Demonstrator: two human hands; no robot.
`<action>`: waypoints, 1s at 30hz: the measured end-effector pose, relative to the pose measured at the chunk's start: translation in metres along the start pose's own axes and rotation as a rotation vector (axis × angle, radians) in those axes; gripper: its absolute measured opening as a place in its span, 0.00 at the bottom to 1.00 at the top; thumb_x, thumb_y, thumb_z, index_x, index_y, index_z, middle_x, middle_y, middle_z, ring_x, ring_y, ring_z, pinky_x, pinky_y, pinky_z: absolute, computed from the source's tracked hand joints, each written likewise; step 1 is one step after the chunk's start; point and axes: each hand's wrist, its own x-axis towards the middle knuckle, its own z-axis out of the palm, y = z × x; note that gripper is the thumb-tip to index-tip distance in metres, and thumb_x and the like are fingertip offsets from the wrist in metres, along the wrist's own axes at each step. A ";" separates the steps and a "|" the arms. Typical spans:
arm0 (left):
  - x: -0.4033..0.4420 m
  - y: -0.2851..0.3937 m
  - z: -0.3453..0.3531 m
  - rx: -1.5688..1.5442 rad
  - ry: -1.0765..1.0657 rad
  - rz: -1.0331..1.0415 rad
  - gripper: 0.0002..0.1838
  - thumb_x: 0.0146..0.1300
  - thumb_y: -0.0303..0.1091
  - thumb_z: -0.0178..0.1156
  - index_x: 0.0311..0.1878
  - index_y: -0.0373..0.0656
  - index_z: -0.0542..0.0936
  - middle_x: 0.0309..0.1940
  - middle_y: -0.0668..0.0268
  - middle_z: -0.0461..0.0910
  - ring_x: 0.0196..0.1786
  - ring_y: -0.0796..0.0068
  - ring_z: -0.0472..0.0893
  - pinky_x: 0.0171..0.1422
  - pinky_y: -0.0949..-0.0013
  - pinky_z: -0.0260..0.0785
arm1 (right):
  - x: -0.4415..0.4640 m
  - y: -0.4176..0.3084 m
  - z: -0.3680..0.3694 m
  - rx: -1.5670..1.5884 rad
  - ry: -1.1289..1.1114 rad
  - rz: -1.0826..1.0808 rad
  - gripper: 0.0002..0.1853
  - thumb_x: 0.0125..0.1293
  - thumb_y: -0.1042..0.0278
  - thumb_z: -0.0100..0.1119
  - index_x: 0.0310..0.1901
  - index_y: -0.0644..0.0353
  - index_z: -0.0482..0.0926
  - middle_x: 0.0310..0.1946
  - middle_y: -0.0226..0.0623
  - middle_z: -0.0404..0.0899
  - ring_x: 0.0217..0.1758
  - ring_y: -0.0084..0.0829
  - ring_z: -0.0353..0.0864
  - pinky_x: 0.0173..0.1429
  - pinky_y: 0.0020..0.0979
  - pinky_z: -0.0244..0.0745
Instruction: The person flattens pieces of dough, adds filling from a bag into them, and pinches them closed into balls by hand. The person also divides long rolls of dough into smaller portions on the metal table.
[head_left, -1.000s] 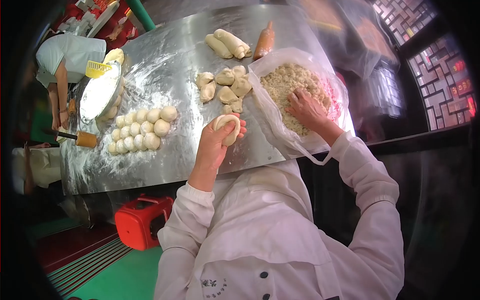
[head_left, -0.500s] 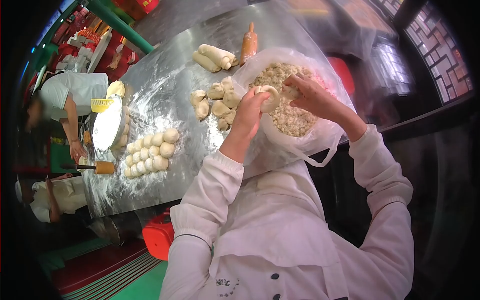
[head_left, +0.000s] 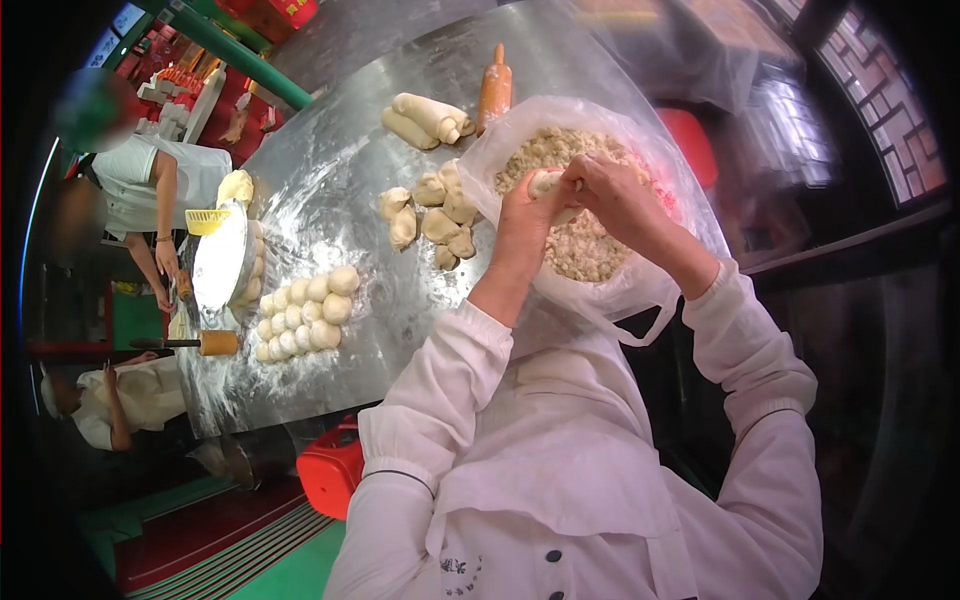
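Head camera view: a person in white sleeves is working with two bare hands over a shiny metal table point(head_left: 360, 95). The left hand point(head_left: 522, 222) is curling its fingers around a pale piece of dough point(head_left: 546, 183), holding it from the left side. The right hand point(head_left: 622, 205) is bringing its thumb and fingertips together at the dough's right edge, meeting the left hand there; its exact grip is partly hidden by its own fingers. The piece of dough is being held above an open, translucent plastic bag point(head_left: 590, 108), near the table's right side, and crumbly beige filling point(head_left: 590, 252) is showing around both hands.

Just left of the bag, irregular dough lumps point(head_left: 402, 228) are lying in a loose cluster. Farther away, pale dough rolls point(head_left: 428, 118) are resting side by side, and a wooden rolling pin point(head_left: 495, 92) is lying to their right, near the bag's far edge. Smooth round dough balls point(head_left: 312, 312) are sitting in close rows left of the lumps, with white flour point(head_left: 300, 225) scattering across the metal around them.

At the far left, a co-worker point(head_left: 165, 185) is leaning toward the table beside a large pan point(head_left: 249, 262) and a yellow basket point(head_left: 203, 221). A red stool point(head_left: 332, 472) is standing below the near edge.
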 end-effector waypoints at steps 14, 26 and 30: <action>-0.017 0.036 0.002 -0.393 0.018 -0.124 0.20 0.75 0.41 0.59 0.61 0.37 0.74 0.48 0.64 0.80 0.53 0.70 0.81 0.46 0.72 0.76 | -0.017 0.011 0.009 -0.242 -0.036 -0.079 0.47 0.61 0.54 0.71 0.77 0.59 0.56 0.77 0.48 0.57 0.76 0.49 0.62 0.75 0.46 0.62; -0.057 0.058 -0.018 -0.320 -0.133 -0.070 0.17 0.80 0.39 0.52 0.61 0.36 0.76 0.49 0.69 0.79 0.48 0.82 0.78 0.54 0.73 0.72 | 0.011 -0.046 0.038 0.462 -0.106 0.133 0.21 0.70 0.73 0.56 0.63 0.62 0.69 0.62 0.47 0.74 0.68 0.46 0.71 0.70 0.42 0.66; -0.064 0.041 -0.052 -0.004 -0.017 0.021 0.16 0.79 0.32 0.47 0.61 0.35 0.76 0.52 0.66 0.80 0.53 0.76 0.80 0.60 0.67 0.74 | 0.013 -0.072 0.067 0.021 0.073 -0.206 0.17 0.68 0.73 0.58 0.58 0.63 0.75 0.56 0.45 0.78 0.64 0.49 0.74 0.68 0.45 0.68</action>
